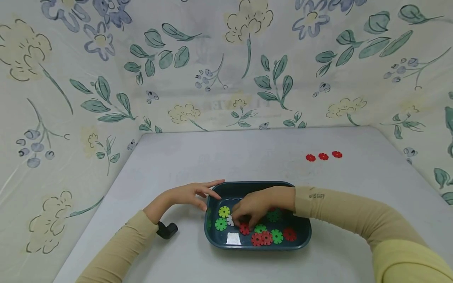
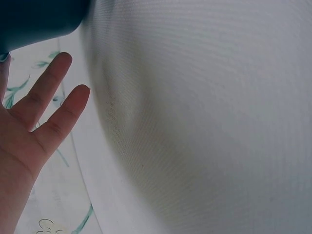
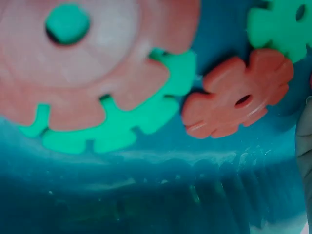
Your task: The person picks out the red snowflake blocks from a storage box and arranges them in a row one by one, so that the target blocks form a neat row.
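Note:
A dark blue tray (image 1: pixel 212 236) holds several notched plastic discs in red, green, yellow and white. My right hand (image 1: pixel 255 206) reaches down into it, fingers bent, with fingertips right at a red disc (image 1: pixel 244 229) and beside a white disc (image 1: pixel 230 220); I cannot tell whether they pinch the red one. In the right wrist view, another red disc (image 3: pixel 239 95) lies near the tray wall, and a sliver of finger shows at the right edge. My left hand (image 1: pixel 192 194) is at the tray's left rim, fingers spread and loosely extended. The left wrist view shows this hand (image 2: pixel 34 122) below the tray's underside (image 2: pixel 39 22).
Three red discs (image 1: pixel 323 156) lie in a row on the white table (image 1: pixel 212 153), toward the back right. A small black object (image 1: pixel 167 230) sits by the left forearm. Flower-patterned sheeting (image 1: pixel 226 63) rises behind the table and along both sides.

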`<state>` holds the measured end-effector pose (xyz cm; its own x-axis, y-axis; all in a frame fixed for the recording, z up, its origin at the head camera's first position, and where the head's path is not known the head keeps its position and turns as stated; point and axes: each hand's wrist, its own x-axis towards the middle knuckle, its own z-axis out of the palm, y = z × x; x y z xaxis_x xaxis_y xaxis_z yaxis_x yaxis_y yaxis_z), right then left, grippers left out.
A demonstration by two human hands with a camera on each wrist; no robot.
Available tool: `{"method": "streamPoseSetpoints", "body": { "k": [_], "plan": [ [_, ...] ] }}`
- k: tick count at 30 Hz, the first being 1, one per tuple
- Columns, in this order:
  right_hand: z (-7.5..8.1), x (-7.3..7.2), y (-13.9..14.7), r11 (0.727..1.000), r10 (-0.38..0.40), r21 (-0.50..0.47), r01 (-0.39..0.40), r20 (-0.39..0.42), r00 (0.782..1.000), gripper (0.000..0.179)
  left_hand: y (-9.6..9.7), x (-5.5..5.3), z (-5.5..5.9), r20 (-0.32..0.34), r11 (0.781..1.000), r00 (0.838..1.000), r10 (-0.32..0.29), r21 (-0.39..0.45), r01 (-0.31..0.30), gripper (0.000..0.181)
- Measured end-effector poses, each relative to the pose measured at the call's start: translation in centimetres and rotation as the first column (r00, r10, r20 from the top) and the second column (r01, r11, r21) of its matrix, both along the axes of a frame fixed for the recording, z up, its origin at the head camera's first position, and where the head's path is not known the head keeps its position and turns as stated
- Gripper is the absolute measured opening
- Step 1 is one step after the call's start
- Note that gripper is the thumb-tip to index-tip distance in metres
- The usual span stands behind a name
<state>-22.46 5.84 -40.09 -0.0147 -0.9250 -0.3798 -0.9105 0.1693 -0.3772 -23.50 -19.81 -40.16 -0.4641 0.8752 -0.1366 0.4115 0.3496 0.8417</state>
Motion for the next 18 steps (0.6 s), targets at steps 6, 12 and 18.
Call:
{"method": "streamPoseSetpoints", "body": {
  "k": [6,12,18],
  "plan": [
    [-0.08,0.09,-0.13,0.999,-0.038,-0.001,0.038,0.058,0.998,0.022,-0.01,0.03,0.02,0.002,1.000,1.000,0.003,0.002,-0.003,0.049],
    [0.03,0.12,-0.06,0.995,-0.101,0.018,0.099,0.154,0.983,0.020,0.00,0.06,0.00,0.001,1.000,1.000,0.005,0.001,-0.005,0.049],
    [0.72,-0.17,0.10,0.992,-0.121,-0.017,0.128,0.226,0.967,0.018,0.10,0.18,0.14,0.015,1.000,1.000,0.004,0.007,-0.004,0.049]
  ]
}}
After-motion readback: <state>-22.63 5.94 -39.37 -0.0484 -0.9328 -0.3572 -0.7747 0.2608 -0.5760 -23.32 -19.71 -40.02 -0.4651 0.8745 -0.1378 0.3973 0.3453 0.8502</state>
